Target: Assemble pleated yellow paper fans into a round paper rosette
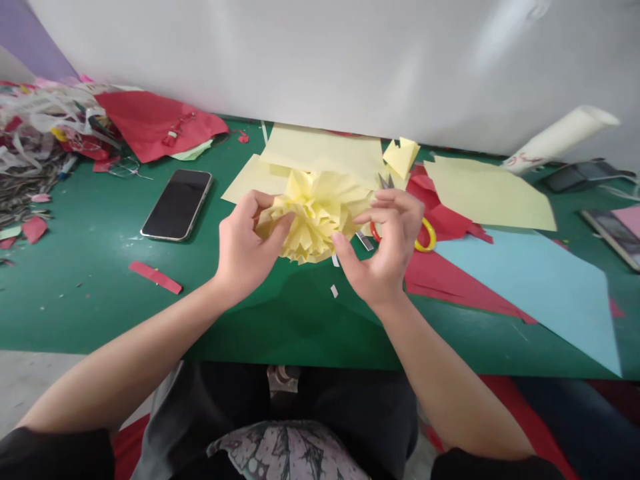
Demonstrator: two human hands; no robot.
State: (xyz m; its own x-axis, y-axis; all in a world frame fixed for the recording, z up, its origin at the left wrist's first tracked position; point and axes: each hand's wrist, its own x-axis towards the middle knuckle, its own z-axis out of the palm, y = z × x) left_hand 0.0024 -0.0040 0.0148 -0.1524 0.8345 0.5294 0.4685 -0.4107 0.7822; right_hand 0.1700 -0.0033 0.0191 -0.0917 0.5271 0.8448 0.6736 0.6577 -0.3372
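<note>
A yellow paper flower [315, 217] with many crinkled petals is held up over the green table. My left hand [250, 243] grips its left side, the thumb in front and the fingers behind. At the flower's right edge, my right hand [383, 243] has thumb and fingers curved around a petal; the exact contact is hard to make out. Behind that hand lies a pair of scissors [425, 235] with red and yellow handles, partly covered by the fingers. A small metallic piece [365, 241] rests beside it.
Yellow paper sheets [325, 147], red paper [450, 283] and a blue sheet [540, 280] lie on the green table [280, 327]. A phone [177, 203] and a red strip [155, 277] are at left, near a scrap pile [40, 133]. A white paper roll [563, 140] leans at right.
</note>
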